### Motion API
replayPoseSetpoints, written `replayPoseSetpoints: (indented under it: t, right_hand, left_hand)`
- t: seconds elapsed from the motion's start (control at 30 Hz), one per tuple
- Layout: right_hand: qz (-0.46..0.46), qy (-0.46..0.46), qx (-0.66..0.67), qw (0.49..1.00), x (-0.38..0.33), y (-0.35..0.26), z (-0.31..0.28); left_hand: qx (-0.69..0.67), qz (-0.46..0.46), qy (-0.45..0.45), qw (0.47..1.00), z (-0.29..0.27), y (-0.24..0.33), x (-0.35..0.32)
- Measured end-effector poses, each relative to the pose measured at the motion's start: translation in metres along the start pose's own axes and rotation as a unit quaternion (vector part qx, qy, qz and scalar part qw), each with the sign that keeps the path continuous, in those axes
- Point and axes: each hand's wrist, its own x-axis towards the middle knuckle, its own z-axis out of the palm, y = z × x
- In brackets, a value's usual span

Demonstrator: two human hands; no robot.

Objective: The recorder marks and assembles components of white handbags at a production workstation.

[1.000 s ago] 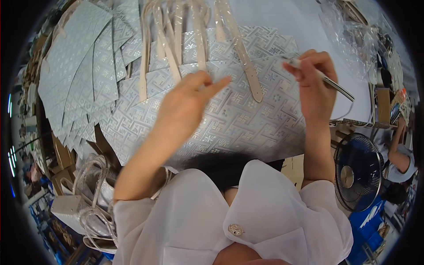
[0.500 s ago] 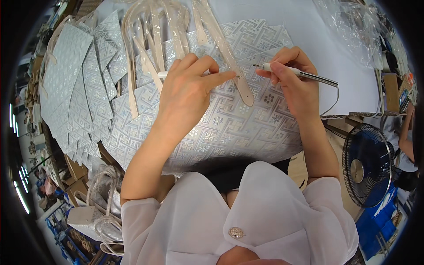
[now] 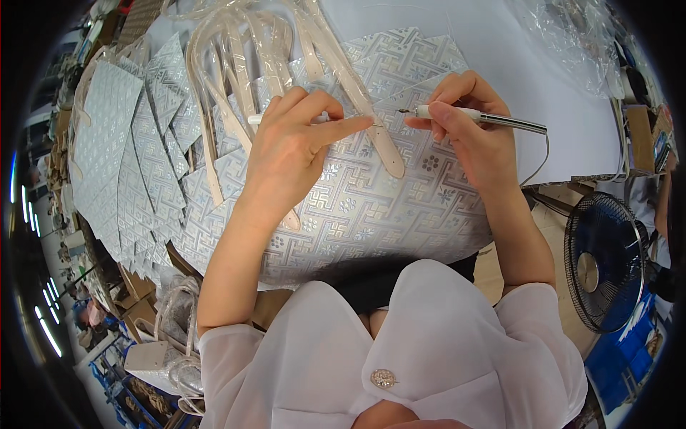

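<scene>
My left hand (image 3: pixel 289 143) is closed around a thin white stick-like tool (image 3: pixel 255 119), its end poking out behind the knuckles. The index finger points to the right, its tip at a cream strap (image 3: pixel 388 153) with small holes near the rounded end. Between the fingers of my right hand (image 3: pixel 480 139) is a white and metal pen-shaped tool (image 3: pixel 511 123) with a cord. Its dark, fine tip points left and hovers right of the strap, apart from it. Below both hands lie silver patterned panels (image 3: pixel 350 214).
Several plastic-wrapped cream straps (image 3: pixel 239 53) lie at the far left, beside overlapping silver panels (image 3: pixel 107 129). Crumpled clear plastic (image 3: pixel 572 43) sits at the far right. A black fan (image 3: pixel 604 264) stands right of the table, and silver bags (image 3: pixel 161 357) are at the lower left.
The view has shifted slightly. Both hands keep their grips, and the pen-shaped tool has moved a little to the left. A second strap end now shows beside my left wrist.
</scene>
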Motion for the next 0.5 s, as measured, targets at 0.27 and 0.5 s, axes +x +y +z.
replayPoseSetpoints:
  t: [0.27,0.5]
  right_hand:
    - [-0.003,-0.002,0.009,1.000,0.0001,0.0014,-0.0012]
    - [-0.010,-0.007,0.052,0.999,0.0002,0.0039,-0.0039]
  left_hand:
    - [-0.004,0.020,-0.016,1.000,-0.0023,-0.0054,0.0029]
    - [0.011,0.050,-0.020,0.998,-0.0016,-0.0081,0.0031]
